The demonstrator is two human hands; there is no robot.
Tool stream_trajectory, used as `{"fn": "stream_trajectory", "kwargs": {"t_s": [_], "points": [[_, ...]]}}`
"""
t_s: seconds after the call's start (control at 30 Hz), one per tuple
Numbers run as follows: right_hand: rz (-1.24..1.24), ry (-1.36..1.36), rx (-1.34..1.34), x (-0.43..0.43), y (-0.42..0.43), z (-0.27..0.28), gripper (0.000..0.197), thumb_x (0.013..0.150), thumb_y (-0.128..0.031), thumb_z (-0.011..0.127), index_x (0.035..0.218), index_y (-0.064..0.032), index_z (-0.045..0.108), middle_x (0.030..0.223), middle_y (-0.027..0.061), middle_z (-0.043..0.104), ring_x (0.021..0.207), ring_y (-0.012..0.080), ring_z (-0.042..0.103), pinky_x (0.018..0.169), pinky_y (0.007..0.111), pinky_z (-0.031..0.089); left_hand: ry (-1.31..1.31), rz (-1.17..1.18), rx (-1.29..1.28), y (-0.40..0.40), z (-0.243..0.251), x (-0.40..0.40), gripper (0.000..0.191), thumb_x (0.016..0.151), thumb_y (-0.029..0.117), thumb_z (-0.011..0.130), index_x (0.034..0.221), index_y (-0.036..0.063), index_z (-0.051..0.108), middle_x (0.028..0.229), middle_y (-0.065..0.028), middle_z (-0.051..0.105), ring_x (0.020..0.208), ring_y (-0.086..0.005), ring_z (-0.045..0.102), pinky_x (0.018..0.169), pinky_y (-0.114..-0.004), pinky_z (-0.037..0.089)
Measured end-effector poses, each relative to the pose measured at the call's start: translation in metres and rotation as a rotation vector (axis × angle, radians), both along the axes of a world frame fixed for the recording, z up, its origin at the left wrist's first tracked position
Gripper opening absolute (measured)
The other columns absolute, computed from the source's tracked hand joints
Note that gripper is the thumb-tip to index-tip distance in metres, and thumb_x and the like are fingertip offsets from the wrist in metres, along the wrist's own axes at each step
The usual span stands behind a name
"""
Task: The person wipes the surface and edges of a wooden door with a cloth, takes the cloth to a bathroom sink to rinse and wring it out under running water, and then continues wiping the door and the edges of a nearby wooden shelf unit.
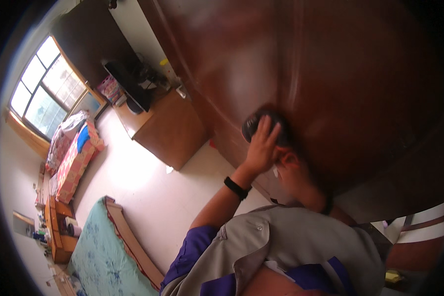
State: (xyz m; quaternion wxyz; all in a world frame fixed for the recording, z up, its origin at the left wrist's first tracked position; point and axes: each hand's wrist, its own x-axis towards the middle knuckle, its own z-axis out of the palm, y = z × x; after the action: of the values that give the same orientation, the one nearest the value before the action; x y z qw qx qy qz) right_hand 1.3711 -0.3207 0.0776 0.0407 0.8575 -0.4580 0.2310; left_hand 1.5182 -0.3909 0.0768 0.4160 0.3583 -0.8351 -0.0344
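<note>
A black rounded handheld device (251, 127) with pale markings rests at the surface of a large glossy reddish-brown panel (347, 92); its exact kind cannot be told. My left hand (262, 146) lies over the device, fingers stretched across its top and a black band on the wrist. Just below and to the right, my right hand (294, 172) has its fingers curled at the device's lower end. Shadow and the left hand hide part of that grip. Long raised lines run along the panel above both hands.
A brown desk (172, 129) with a black monitor (127, 87) stands left of the panel. Further left are a bed with a light-blue floral cover (103, 251), a pink checked bed (72, 168), a wooden cabinet (61, 248) and a bright window (46, 85).
</note>
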Motion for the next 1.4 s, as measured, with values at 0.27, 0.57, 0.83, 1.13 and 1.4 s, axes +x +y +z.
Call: {"fn": "stream_trajectory", "kwargs": {"t_s": [0.27, 0.57, 0.83, 1.13, 1.4], "points": [[-0.268, -0.096, -0.085, 0.025, -0.003, 0.016, 0.032, 0.072, -0.013, 0.058, 0.104, -0.0085, 0.059, 0.111, 0.0137, 0.056, 0.107, 0.0314, 0.049, 0.092, 0.049, 0.034, -0.173, -0.364, -0.213, -0.024, 0.079, 0.021, 0.066, 0.066, 0.015, 0.063, 0.13, 0.0167, 0.045, 0.14, -0.0119, 0.036, 0.127, -0.0311, 0.036, 0.082, -0.048, 0.042], [-0.889, -0.061, -0.629, 0.05, 0.015, 0.14, 0.042, 0.071, -0.013, 0.064, 0.111, -0.0118, 0.056, 0.138, 0.0124, 0.037, 0.124, 0.0322, 0.039, 0.094, 0.054, 0.03, 0.173, -0.522, -0.401, -0.045, 0.16, 0.013, 0.063, 0.065, 0.014, 0.061, 0.127, 0.0114, 0.049, 0.136, -0.0143, 0.04, 0.122, -0.0312, 0.039, 0.091, -0.043, 0.037], [-1.049, 0.035, -0.448, 0.021, 0.018, 0.045, 0.048, 0.079, -0.02, 0.06, 0.125, -0.0171, 0.049, 0.138, 0.0074, 0.039, 0.122, 0.0275, 0.042, 0.096, 0.045, 0.031, 0.263, -0.715, -0.343, -0.037, 0.021, -0.044, 0.061, 0.073, 0.006, 0.061, 0.131, 0.0062, 0.042, 0.136, -0.024, 0.034, 0.119, -0.042, 0.038, 0.1, -0.047, 0.033], [-0.974, -0.259, -0.352, -0.014, 0.043, 0.029, 0.052, 0.073, -0.013, 0.067, 0.124, -0.0144, 0.053, 0.125, 0.01, 0.052, 0.119, 0.029, 0.042, 0.102, 0.042, 0.029, 0.137, -0.931, -0.235, -0.027, -0.005, -0.068, 0.056, 0.08, 0.01, 0.056, 0.132, 0.0025, 0.037, 0.14, -0.0243, 0.028, 0.123, -0.0462, 0.032, 0.103, -0.051, 0.028], [-1.025, -0.315, -0.911, -0.115, 0.082, 0.078, 0.042, 0.08, -0.015, 0.06, 0.121, -0.0084, 0.053, 0.133, 0.0158, 0.041, 0.123, 0.0344, 0.039, 0.099, 0.04, 0.036, 0.024, -0.978, -0.448, 0.051, 0.08, -0.15, 0.048, 0.076, 0.006, 0.056, 0.123, 0.0011, 0.047, 0.134, -0.0242, 0.038, 0.12, -0.0415, 0.04, 0.101, -0.048, 0.03]]}}
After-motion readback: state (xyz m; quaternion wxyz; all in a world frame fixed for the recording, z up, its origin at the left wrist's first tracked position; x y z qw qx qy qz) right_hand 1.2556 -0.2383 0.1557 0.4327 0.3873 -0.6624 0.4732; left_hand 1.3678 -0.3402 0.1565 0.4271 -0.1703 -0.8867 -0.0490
